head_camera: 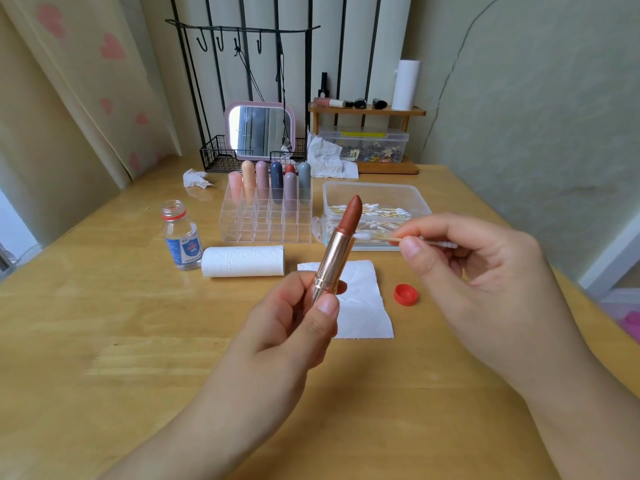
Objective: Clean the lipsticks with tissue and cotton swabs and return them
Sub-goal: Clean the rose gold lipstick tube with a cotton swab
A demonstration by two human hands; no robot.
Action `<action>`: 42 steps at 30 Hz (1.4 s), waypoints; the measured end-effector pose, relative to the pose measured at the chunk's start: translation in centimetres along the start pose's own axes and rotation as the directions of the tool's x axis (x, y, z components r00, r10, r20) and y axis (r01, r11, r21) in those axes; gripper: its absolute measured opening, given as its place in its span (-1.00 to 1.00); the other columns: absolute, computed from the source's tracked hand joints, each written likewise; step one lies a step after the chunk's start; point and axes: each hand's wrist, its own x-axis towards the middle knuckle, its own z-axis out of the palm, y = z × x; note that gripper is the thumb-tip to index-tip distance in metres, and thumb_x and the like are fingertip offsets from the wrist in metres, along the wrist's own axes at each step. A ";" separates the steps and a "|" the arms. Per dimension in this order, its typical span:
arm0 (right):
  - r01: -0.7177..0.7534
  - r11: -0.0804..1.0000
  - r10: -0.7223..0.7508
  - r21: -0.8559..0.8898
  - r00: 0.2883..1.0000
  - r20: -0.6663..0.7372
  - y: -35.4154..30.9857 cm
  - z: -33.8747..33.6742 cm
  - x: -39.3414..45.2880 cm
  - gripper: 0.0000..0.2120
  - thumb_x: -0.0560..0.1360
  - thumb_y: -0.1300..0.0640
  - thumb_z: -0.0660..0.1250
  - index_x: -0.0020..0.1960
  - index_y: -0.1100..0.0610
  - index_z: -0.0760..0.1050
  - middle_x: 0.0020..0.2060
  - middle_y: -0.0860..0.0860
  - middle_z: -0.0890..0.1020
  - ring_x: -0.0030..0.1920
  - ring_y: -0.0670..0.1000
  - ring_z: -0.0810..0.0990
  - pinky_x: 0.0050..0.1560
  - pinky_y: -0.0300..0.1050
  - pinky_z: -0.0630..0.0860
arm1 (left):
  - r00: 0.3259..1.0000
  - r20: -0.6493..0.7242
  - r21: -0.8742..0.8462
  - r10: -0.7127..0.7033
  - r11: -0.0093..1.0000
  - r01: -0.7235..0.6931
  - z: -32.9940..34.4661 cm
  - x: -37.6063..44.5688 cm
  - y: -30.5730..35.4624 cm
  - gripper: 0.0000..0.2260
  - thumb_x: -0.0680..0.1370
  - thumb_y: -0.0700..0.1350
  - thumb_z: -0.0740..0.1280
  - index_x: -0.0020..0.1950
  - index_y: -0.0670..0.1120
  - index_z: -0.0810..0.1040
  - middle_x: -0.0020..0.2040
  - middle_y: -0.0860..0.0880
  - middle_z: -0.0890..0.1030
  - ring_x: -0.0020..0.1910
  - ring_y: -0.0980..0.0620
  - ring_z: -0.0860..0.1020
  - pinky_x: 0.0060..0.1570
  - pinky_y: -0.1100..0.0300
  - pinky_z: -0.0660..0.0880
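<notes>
My left hand point(298, 320) grips an uncapped lipstick point(337, 247) by its rose-gold tube, upright and tilted right, with the brown-red bullet extended. My right hand point(478, 268) pinches a cotton swab point(377, 238) whose white tip touches the tube's rim just below the bullet. A flat tissue sheet point(363, 306) lies on the table under the lipstick. Several capped lipsticks point(277, 181) stand in the back rows of a clear organizer point(266, 223). A clear box of cotton swabs point(374, 213) sits behind my right hand.
A tissue roll point(242, 261) lies left of the sheet beside an open small bottle point(181, 237); its red cap point(406, 294) lies right of the sheet. Crumpled tissues point(195, 178), a pink mirror point(259, 131), a wire rack and a wooden shelf stand at the back.
</notes>
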 end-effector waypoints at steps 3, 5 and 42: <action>-0.011 1.000 0.011 0.024 1.000 0.003 0.0 0.0 0.0 -0.88 0.46 0.15 0.32 -0.16 -0.04 0.59 -0.26 -0.05 0.61 -0.31 -0.06 0.48 -0.30 -0.45 0.36 | 1.000 0.005 -0.041 -0.006 0.999 0.007 0.0 0.0 0.0 -0.77 0.38 0.11 0.32 -0.05 0.02 0.55 -0.36 0.03 0.37 -0.42 0.12 0.27 -0.42 0.35 0.29; -0.016 1.000 0.015 0.027 1.000 0.003 0.0 0.0 0.0 -0.88 0.46 0.15 0.32 -0.16 -0.04 0.59 -0.26 -0.04 0.61 -0.30 -0.03 0.49 -0.31 -0.41 0.38 | 1.000 -0.009 -0.058 -0.011 0.998 0.011 0.0 0.0 0.0 -0.76 0.37 0.09 0.34 -0.05 0.02 0.51 -0.36 0.01 0.37 -0.43 0.12 0.29 -0.42 0.34 0.31; -0.030 0.998 0.029 0.055 1.000 0.010 0.3 -0.1 0.1 -0.89 0.45 0.12 0.33 -0.17 -0.06 0.59 -0.25 0.02 0.64 -0.24 0.04 0.55 -0.26 -0.27 0.47 | 0.999 -0.004 -0.076 -0.039 0.996 0.038 0.0 -0.1 0.3 -0.80 0.37 0.10 0.32 -0.12 0.03 0.48 -0.35 -0.06 0.52 -0.47 0.06 0.36 -0.42 0.28 0.35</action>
